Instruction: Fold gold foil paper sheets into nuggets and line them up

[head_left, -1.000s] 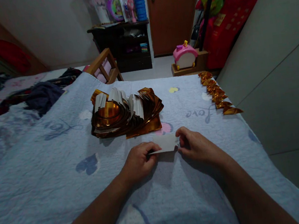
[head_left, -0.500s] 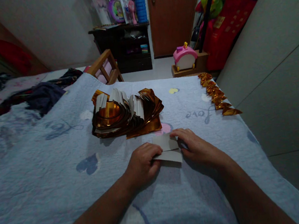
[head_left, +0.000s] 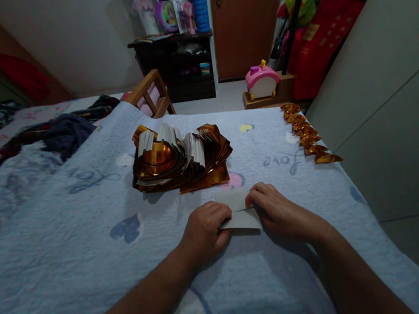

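A small sheet of paper (head_left: 241,219), pale side up with a crease across its middle, is between my two hands just above the bed. My left hand (head_left: 209,230) pinches its left edge, thumb below and fingers on top. At the right edge, my right hand (head_left: 277,212) has its fingertips closed on the paper near the crease. Beyond them lies a loose pile of shiny gold paper sheets (head_left: 159,159), several with pale backs showing. Along the bed's right edge runs a row of folded gold paper pieces (head_left: 307,135).
A light blue quilt (head_left: 91,257) with hearts and lettering covers the bed. Dark clothes (head_left: 68,132) lie at the far left. Past the bed's end stand a wooden chair (head_left: 156,94), a dark cabinet (head_left: 192,86) and a pink toy (head_left: 262,81). A pale cupboard (head_left: 407,150) borders the right side.
My right hand's fingertips have moved from the paper's far right corner nearer, to its crease. My left hand keeps its hold. The whole view has shifted slightly.
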